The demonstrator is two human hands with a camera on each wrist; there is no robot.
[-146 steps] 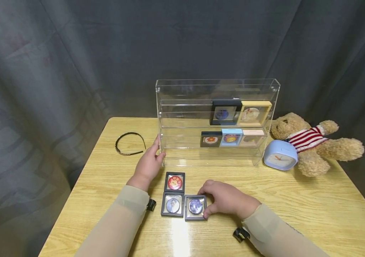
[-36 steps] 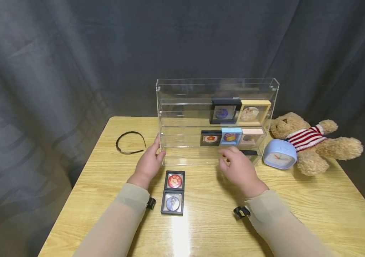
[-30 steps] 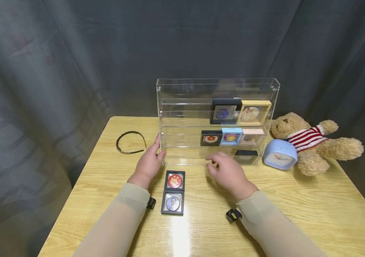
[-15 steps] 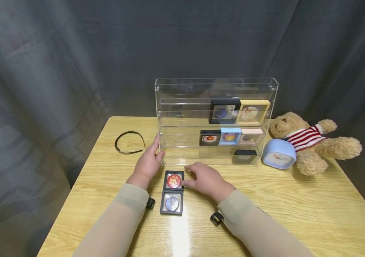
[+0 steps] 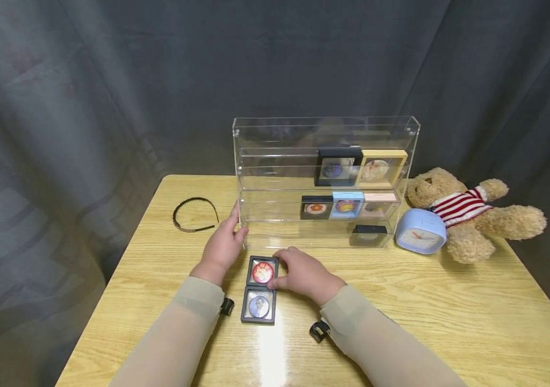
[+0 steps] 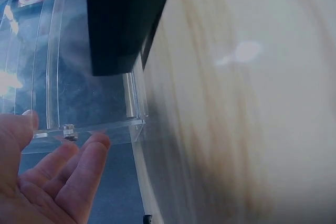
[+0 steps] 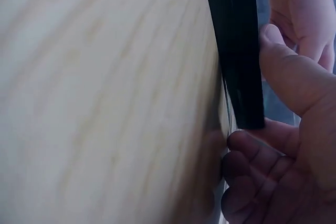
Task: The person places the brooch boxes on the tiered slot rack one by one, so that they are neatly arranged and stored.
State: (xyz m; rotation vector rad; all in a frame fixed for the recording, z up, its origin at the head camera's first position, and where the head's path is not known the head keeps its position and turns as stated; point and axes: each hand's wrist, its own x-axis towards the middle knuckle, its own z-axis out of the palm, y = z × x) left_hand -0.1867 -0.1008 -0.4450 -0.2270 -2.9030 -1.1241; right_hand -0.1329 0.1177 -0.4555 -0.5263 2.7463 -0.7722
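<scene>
In the head view, my left hand (image 5: 221, 248) grips the left side panel of a clear acrylic display rack (image 5: 237, 177). The left wrist view has the thumb and fingers on opposite sides of that panel (image 6: 100, 129). My right hand (image 5: 308, 275) pinches the right side of a black-framed red badge (image 5: 262, 272), thumb at the near corner and fingers at the far one. Directly below it lies another black-framed badge (image 5: 258, 306) with a figure on it. In the right wrist view, the frame's dark edge (image 7: 239, 51) passes between thumb and fingers.
Framed badges stand on the rack's right half: black (image 5: 337, 167) and yellow (image 5: 382, 166) above, black, blue (image 5: 347, 205) and pink in the middle, black (image 5: 369, 236) at the bottom. A blue clock (image 5: 421, 232) and teddy bear (image 5: 478, 215) sit right; a headband (image 5: 194, 215) lies left.
A third black-framed badge went from the table to the rack's bottom right. My right hand then came back left and took hold of the red badge's frame. The left hand stayed put.
</scene>
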